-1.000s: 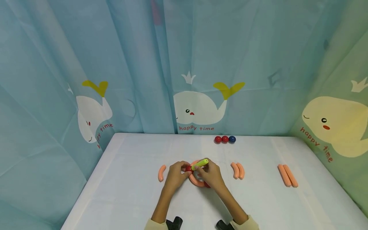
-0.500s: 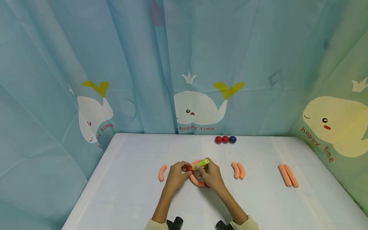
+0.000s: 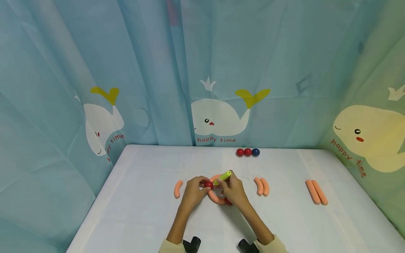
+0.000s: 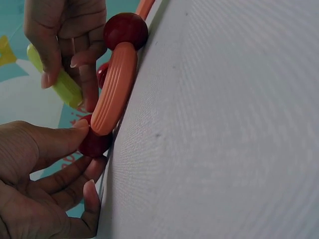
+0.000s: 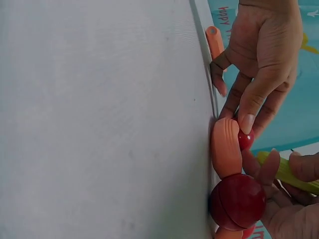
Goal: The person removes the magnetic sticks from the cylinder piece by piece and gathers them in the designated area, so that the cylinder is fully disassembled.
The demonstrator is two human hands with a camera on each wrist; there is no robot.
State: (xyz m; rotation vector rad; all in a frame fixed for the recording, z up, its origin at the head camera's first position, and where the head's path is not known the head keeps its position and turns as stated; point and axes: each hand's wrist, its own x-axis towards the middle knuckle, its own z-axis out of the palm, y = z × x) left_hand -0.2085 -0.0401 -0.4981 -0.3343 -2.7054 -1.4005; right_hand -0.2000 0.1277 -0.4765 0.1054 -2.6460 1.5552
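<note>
Pinching red ball (image 3: 209, 185) with left hand (image 3: 193, 190), green stick (image 3: 224, 176) with right hand (image 3: 235, 190).
Pointing the stick aslant, down and leftward, with lower end just beside the ball.

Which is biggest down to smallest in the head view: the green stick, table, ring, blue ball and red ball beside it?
Table
Ring, partly hidden
Green stick
Blue ball and red ball: look alike, can't rank

Head cam high, facing fwd/down over tbl (image 3: 133, 211) to curtain (image 3: 142, 42), L wrist cam low, close, tilted along tbl, R wrist ditto from opp. side, both sharing L hand (image 4: 35, 174), R hand (image 4: 70, 35), pt of ring (image 4: 115, 89)
</note>
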